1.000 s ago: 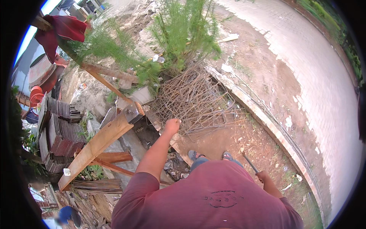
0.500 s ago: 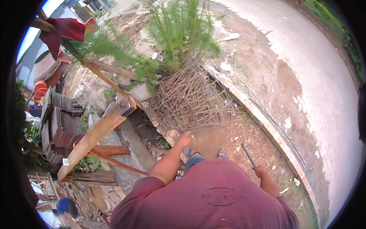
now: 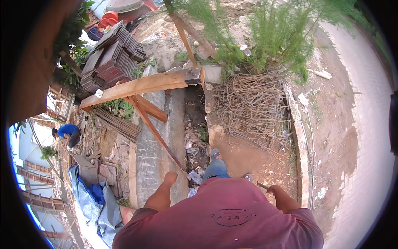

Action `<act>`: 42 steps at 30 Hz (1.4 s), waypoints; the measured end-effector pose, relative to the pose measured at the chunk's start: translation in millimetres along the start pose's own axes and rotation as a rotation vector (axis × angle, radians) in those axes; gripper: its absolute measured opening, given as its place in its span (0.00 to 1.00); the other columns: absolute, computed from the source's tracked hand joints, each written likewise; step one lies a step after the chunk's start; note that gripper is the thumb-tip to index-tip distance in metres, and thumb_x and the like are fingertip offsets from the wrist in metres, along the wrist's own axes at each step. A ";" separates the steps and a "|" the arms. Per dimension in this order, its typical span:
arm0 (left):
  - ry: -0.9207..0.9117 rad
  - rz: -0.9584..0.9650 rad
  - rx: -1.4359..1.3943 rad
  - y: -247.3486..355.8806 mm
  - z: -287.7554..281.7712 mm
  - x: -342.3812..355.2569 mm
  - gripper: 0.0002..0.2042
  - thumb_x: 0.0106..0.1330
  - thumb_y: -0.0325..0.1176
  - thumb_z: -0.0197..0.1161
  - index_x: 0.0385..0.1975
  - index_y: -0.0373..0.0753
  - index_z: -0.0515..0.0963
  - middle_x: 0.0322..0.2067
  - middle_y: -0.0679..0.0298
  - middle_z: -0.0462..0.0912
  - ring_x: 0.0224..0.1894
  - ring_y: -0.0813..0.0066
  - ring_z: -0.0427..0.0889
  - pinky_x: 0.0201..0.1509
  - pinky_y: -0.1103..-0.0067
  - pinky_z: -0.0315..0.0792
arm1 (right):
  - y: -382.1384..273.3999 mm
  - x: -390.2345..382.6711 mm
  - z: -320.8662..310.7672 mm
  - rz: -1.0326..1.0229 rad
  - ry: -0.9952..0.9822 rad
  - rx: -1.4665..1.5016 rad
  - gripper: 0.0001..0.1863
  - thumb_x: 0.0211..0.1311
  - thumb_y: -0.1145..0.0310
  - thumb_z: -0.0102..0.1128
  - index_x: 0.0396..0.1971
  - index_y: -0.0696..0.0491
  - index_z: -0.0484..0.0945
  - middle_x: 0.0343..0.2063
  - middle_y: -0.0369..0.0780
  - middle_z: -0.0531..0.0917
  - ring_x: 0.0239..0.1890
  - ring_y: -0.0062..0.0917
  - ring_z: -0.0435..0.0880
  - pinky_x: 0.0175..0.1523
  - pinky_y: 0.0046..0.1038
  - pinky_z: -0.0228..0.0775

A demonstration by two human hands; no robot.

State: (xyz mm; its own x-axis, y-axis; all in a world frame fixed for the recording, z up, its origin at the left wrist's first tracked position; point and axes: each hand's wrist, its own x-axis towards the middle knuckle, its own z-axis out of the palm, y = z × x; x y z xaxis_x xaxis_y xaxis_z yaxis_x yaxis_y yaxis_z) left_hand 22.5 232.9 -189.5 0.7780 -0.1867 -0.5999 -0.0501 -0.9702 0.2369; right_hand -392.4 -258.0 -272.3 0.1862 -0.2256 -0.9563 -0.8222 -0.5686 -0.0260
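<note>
My left hand [image 3: 170, 177] hangs over the concrete ledge beside the ditch. Its fingers are curled closed, and nothing shows in or sticks out of it. My right hand [image 3: 273, 190] is closed around a short, thin metal bar-like tool [image 3: 262, 185], whose far end points away toward my sandaled foot [image 3: 248, 177]. My other foot [image 3: 215, 154] is set forward on the brown dirt. Ahead lies a heap of rusty bent rebar stirrups [image 3: 253, 108]; neither hand touches it.
A wooden beam frame [image 3: 141, 86] with a slanting brace [image 3: 155, 128] stands left, beside a littered ditch [image 3: 194, 108]. Stacked roof tiles [image 3: 112, 62], a blue-grey tarp [image 3: 95, 207] and a crouching person [image 3: 69, 133] are farther left. A concrete curb [image 3: 300, 141] and paving [image 3: 373, 124] run right.
My view has swung left, bringing the tarp into sight and shifting the rebar heap rightward. My left hand has drawn back from near the heap. The bar appears shorter, still in my right hand.
</note>
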 end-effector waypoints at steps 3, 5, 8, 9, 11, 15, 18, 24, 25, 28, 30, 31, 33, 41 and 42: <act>-0.073 0.126 -0.124 17.7 46.5 -31.2 0.18 0.64 0.48 0.53 0.37 0.40 0.80 0.40 0.51 0.81 0.45 0.52 0.78 0.49 0.66 0.71 | -98.1 -49.2 -111.8 -0.231 0.269 -0.183 0.27 0.53 0.50 0.54 0.43 0.59 0.79 0.41 0.52 0.81 0.44 0.44 0.82 0.50 0.38 0.72; -0.176 0.027 -0.206 62.8 36.6 -60.6 0.17 0.64 0.48 0.53 0.36 0.41 0.81 0.40 0.52 0.81 0.44 0.52 0.78 0.49 0.67 0.71 | -156.4 -93.0 -170.9 -0.449 0.479 0.011 0.25 0.53 0.53 0.57 0.42 0.60 0.77 0.36 0.55 0.81 0.42 0.47 0.80 0.49 0.41 0.71; -0.104 0.075 -0.200 45.5 39.4 -55.3 0.16 0.63 0.47 0.55 0.35 0.41 0.81 0.38 0.53 0.81 0.43 0.53 0.79 0.48 0.68 0.72 | -236.7 -133.4 -236.2 -0.912 0.655 0.247 0.18 0.62 0.56 0.56 0.35 0.59 0.73 0.22 0.46 0.79 0.24 0.37 0.78 0.33 0.36 0.71; -0.051 0.133 -0.179 33.1 42.9 -44.2 0.16 0.62 0.46 0.56 0.35 0.40 0.81 0.37 0.54 0.82 0.43 0.54 0.79 0.47 0.68 0.72 | -262.6 -137.1 -254.9 -0.944 0.576 0.395 0.17 0.62 0.56 0.55 0.32 0.59 0.74 0.20 0.44 0.77 0.23 0.33 0.77 0.31 0.34 0.69; -0.037 0.132 -0.147 26.4 28.9 -40.1 0.16 0.62 0.46 0.56 0.35 0.40 0.81 0.36 0.55 0.82 0.42 0.55 0.80 0.46 0.69 0.72 | -313.1 -152.7 -285.5 -1.018 0.467 0.610 0.16 0.65 0.57 0.53 0.29 0.57 0.72 0.17 0.40 0.74 0.18 0.25 0.72 0.25 0.30 0.63; -0.004 -0.111 -0.364 -9.1 28.9 -24.7 0.15 0.60 0.46 0.58 0.35 0.40 0.82 0.35 0.55 0.83 0.41 0.57 0.81 0.46 0.70 0.72 | -389.7 -187.2 -317.0 -1.093 0.289 0.819 0.17 0.67 0.55 0.52 0.28 0.54 0.68 0.14 0.35 0.70 0.12 0.18 0.66 0.17 0.24 0.58; 0.027 -0.158 -0.509 -36.1 38.8 -0.9 0.16 0.59 0.46 0.59 0.36 0.41 0.82 0.36 0.55 0.83 0.42 0.56 0.81 0.46 0.71 0.72 | -421.7 -164.2 -328.5 -0.951 0.249 0.807 0.16 0.66 0.55 0.53 0.29 0.53 0.69 0.14 0.35 0.71 0.12 0.19 0.68 0.17 0.24 0.60; -0.015 -0.189 -0.536 -61.8 18.1 37.6 0.12 0.58 0.41 0.63 0.38 0.42 0.82 0.25 0.60 0.81 0.24 0.71 0.77 0.29 0.73 0.71 | -442.4 -144.8 -316.9 -0.778 0.195 0.876 0.13 0.63 0.60 0.58 0.29 0.53 0.70 0.16 0.34 0.72 0.14 0.19 0.71 0.17 0.23 0.63; -0.033 -0.144 -0.466 -73.3 17.0 48.7 0.13 0.58 0.42 0.62 0.38 0.42 0.82 0.28 0.59 0.82 0.30 0.67 0.79 0.34 0.72 0.72 | -444.9 -145.9 -314.8 -0.760 0.197 0.887 0.12 0.63 0.61 0.58 0.29 0.53 0.70 0.15 0.34 0.71 0.14 0.19 0.71 0.17 0.23 0.63; 0.030 0.145 -0.083 -104.4 -3.4 88.0 0.15 0.59 0.45 0.60 0.37 0.42 0.82 0.36 0.54 0.83 0.41 0.58 0.82 0.45 0.69 0.74 | -460.3 -148.9 -319.7 -0.715 0.319 0.831 0.12 0.61 0.63 0.59 0.27 0.54 0.70 0.15 0.35 0.71 0.15 0.21 0.71 0.19 0.25 0.63; 0.134 0.156 -0.024 -114.2 -21.7 122.3 0.14 0.58 0.44 0.60 0.37 0.42 0.82 0.35 0.54 0.84 0.39 0.59 0.83 0.45 0.69 0.74 | -466.9 -145.1 -320.1 -0.711 0.559 0.659 0.13 0.60 0.63 0.60 0.25 0.55 0.70 0.15 0.37 0.72 0.16 0.23 0.71 0.22 0.27 0.63; 0.160 -0.045 -0.238 -114.0 -29.5 137.2 0.14 0.58 0.44 0.60 0.37 0.43 0.82 0.34 0.54 0.84 0.38 0.60 0.83 0.44 0.69 0.74 | -469.1 -140.4 -320.8 -0.725 0.730 0.502 0.13 0.59 0.63 0.60 0.24 0.56 0.70 0.15 0.38 0.72 0.17 0.24 0.71 0.23 0.29 0.63; 0.036 -0.231 -0.603 -65.3 -105.4 145.5 0.14 0.59 0.44 0.60 0.37 0.42 0.82 0.30 0.55 0.84 0.34 0.61 0.83 0.42 0.69 0.74 | -473.3 -140.7 -335.0 -0.695 0.933 0.291 0.15 0.57 0.62 0.61 0.23 0.58 0.70 0.16 0.40 0.73 0.18 0.27 0.71 0.26 0.32 0.63; 0.276 -0.147 -0.676 -44.6 -111.1 177.0 0.15 0.58 0.46 0.59 0.35 0.43 0.82 0.30 0.56 0.84 0.34 0.58 0.82 0.42 0.67 0.73 | -608.9 -192.0 -389.8 -0.905 0.844 -0.114 0.18 0.55 0.57 0.62 0.36 0.58 0.76 0.26 0.52 0.80 0.32 0.46 0.80 0.38 0.40 0.68; 0.264 -0.143 -0.654 -40.6 -109.6 174.1 0.15 0.59 0.46 0.58 0.35 0.43 0.82 0.31 0.56 0.84 0.35 0.56 0.82 0.43 0.67 0.73 | -633.2 -191.1 -400.1 -0.909 0.821 -0.149 0.19 0.55 0.58 0.62 0.38 0.58 0.76 0.28 0.53 0.80 0.34 0.46 0.80 0.39 0.40 0.69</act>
State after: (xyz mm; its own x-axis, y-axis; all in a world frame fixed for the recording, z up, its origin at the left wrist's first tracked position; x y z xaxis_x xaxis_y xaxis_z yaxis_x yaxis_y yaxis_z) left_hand 228.6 256.7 -219.8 0.8783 0.0590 -0.4744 0.3850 -0.6756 0.6288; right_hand 307.8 -171.4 43.5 0.9850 -0.1001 -0.1403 -0.1578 -0.8509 -0.5010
